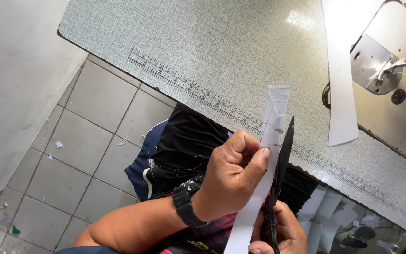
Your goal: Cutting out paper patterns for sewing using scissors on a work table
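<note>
The grey speckled table top (pixel 203 42) lies bare across its middle and left, so a hand can sweep there freely, as far as the ruler marks (pixel 189 87) along its near edge. To the right the way narrows: a long white strip (pixel 341 80) hangs over the edge, and just behind it the sewing machine (pixel 391 56) blocks the corner. Below the table, black cloth (pixel 184 146) fills the lap, while the tiled floor (pixel 85 150) at left holds only small scraps.
</note>
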